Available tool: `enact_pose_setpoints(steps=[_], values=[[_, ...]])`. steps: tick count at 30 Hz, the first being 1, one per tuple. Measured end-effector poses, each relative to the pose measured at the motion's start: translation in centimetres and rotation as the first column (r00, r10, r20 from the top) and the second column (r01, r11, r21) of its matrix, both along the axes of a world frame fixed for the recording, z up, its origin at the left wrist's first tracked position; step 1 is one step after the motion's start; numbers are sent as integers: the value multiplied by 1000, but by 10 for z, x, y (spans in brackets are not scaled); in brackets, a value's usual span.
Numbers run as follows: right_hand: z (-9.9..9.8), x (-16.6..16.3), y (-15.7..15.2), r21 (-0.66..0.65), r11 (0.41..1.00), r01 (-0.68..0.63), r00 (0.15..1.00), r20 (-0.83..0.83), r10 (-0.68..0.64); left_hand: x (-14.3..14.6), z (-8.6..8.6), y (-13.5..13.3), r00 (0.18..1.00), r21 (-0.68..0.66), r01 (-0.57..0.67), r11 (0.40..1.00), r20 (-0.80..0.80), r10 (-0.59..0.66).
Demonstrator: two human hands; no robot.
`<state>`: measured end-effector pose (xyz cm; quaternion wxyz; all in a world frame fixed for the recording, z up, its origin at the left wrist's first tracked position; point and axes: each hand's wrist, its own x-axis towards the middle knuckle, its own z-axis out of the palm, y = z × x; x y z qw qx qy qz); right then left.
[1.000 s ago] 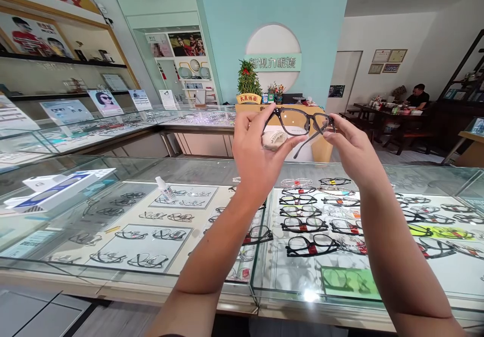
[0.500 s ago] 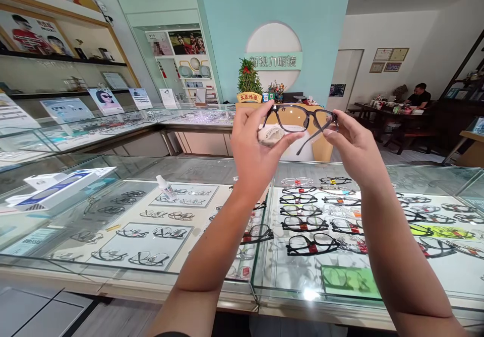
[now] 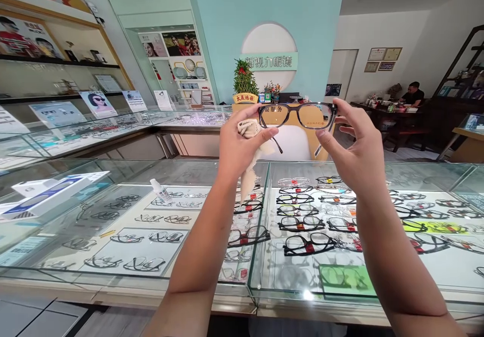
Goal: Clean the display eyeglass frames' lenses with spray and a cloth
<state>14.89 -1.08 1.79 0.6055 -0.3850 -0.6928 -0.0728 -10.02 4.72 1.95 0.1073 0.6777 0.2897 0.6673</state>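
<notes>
I hold a pair of dark-framed glasses (image 3: pixel 297 115) up at eye level above a glass display counter (image 3: pixel 212 176). My left hand (image 3: pixel 238 143) pinches the left end of the frame and also holds a beige cleaning cloth (image 3: pixel 249 155) that hangs down from the palm. My right hand (image 3: pixel 353 148) grips the right end of the frame between thumb and fingers. The temples are unfolded and point down toward me.
Several rows of glasses lie inside the counter (image 3: pixel 306 221). A small spray bottle (image 3: pixel 159 191) and a white and blue box (image 3: pixel 45 193) stand on the glass at left. A person sits at a table (image 3: pixel 412 95) far right. More showcases run along the left wall.
The glasses have been turned level and raised slightly, lenses now facing me. The cloth, bunched in my left palm before, now hangs loose below the hand.
</notes>
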Motion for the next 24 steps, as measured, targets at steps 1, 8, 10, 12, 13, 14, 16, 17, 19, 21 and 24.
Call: enact_pose_setpoints(steps=[1,8,10,12,13,14,16,17,19,21,24], values=[[0,0,0,9,1000,6,1000,1,-6,0,-1,2,1000,-2,10,1000,-3,-10],[-3,6,6,43,999,-32,999,22,31,0,-6,9,997,110,-48,993,-57,54],[-4,8,10,55,996,-73,997,7,73,0,-6,9,988,201,-119,972,-70,135],[-6,9,13,65,991,-113,994,-2,113,1,-7,8,974,289,-186,939,-75,216],[-6,9,15,71,989,-127,992,-4,128,2,-8,8,966,324,-210,923,-75,246],[-6,9,16,79,987,-136,991,-6,137,3,-9,9,961,347,-228,910,-72,268],[-6,9,17,103,984,-144,989,-9,146,5,-12,11,956,365,-246,898,-61,286],[-6,8,18,117,982,-146,989,-9,148,6,-13,13,957,361,-246,900,-57,285],[-6,7,16,143,978,-153,988,-10,156,7,-16,16,961,341,-241,909,-47,273],[-5,5,14,162,974,-156,987,-13,160,8,-18,19,963,331,-239,913,-43,268],[-4,2,9,178,973,-147,988,-21,154,10,-19,20,963,328,-233,916,-52,264]])
